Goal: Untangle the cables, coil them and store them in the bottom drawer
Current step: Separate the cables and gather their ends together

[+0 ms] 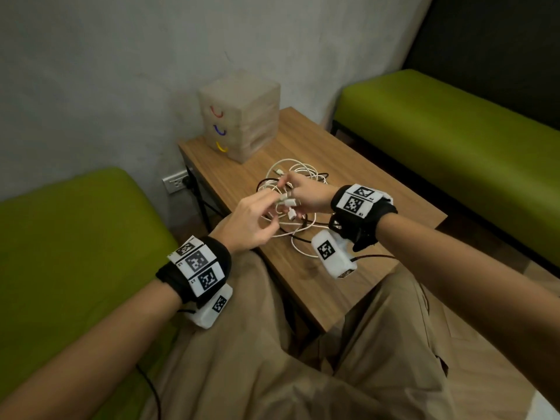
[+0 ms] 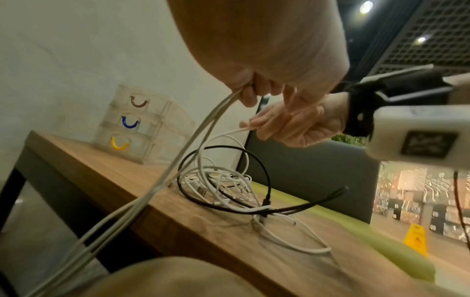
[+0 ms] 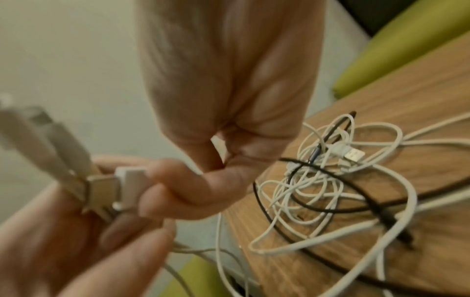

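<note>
A tangle of white and black cables [image 1: 298,174] [image 2: 223,180] [image 3: 318,180] lies on the wooden table [image 1: 348,159]. Both hands hover just above its near side. My left hand [image 1: 268,207] [image 2: 251,90] grips a bundle of white cables whose USB plugs [image 3: 99,191] stick out past its fingers; the strands hang off the table edge toward my lap. My right hand [image 1: 288,192] [image 3: 152,180] pinches a white plug [image 3: 132,178] right against that bundle. A small clear drawer unit [image 1: 239,119] stands at the table's far corner, its bottom drawer with the yellow handle [image 1: 222,147] [image 2: 119,144] closed.
Green benches stand at the right [image 1: 454,140] and under my left arm [image 1: 75,237]. A wall socket [image 1: 177,183] sits left of the table. My knees are against the table's near edge. Bare wood shows right of the tangle.
</note>
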Action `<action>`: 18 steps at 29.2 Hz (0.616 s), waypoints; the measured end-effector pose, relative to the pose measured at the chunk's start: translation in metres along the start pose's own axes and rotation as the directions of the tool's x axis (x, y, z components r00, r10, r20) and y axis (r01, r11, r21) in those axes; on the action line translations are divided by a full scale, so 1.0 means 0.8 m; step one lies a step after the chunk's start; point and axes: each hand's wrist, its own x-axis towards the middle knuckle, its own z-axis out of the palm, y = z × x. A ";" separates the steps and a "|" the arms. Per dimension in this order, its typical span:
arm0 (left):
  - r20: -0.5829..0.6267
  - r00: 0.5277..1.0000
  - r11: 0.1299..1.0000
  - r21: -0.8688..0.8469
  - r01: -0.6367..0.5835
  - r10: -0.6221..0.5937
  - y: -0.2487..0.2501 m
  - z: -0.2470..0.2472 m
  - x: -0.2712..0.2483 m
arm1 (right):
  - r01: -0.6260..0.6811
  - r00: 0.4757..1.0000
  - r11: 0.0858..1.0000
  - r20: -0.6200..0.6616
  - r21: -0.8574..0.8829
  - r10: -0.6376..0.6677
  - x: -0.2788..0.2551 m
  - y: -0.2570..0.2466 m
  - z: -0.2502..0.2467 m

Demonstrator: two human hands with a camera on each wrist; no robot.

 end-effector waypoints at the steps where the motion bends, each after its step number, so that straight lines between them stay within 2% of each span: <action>1: 0.007 1.000 1.000 0.006 -0.029 0.029 -0.002 0.000 0.001 | -0.013 1.000 0.999 0.006 0.035 0.012 0.000 -0.001 -0.001; 6: -0.034 0.999 0.999 0.002 -0.033 0.033 -0.011 0.003 0.003 | -0.069 0.998 0.969 0.018 0.235 0.067 0.010 0.002 -0.008; 10: -0.045 0.997 0.998 -0.034 -0.060 0.059 -0.011 0.006 0.004 | -0.039 0.997 0.978 0.074 0.207 0.024 0.012 -0.002 -0.002; 12: -0.080 0.996 0.997 -0.075 -0.035 0.029 -0.014 0.006 0.004 | 0.000 0.996 0.980 0.092 0.200 -0.019 0.013 -0.006 0.003; 13: -0.117 0.993 0.995 -0.097 -0.007 -0.004 -0.017 0.005 0.004 | 0.025 0.997 0.980 0.070 0.199 -0.040 0.014 -0.007 0.003; 15: -0.232 0.969 0.992 -0.108 0.059 -0.083 -0.022 0.003 0.006 | 0.097 0.994 0.981 -0.070 0.170 -0.086 0.018 -0.008 0.005; 17: -0.332 0.928 0.982 -0.143 0.127 -0.168 -0.026 0.000 0.014 | 0.236 0.957 0.968 -0.189 0.080 -0.218 0.020 -0.009 0.007; 18: -0.345 0.909 0.965 -0.195 0.174 -0.233 -0.028 -0.002 0.019 | 0.296 0.938 0.955 -0.200 0.025 -0.285 0.021 -0.008 0.008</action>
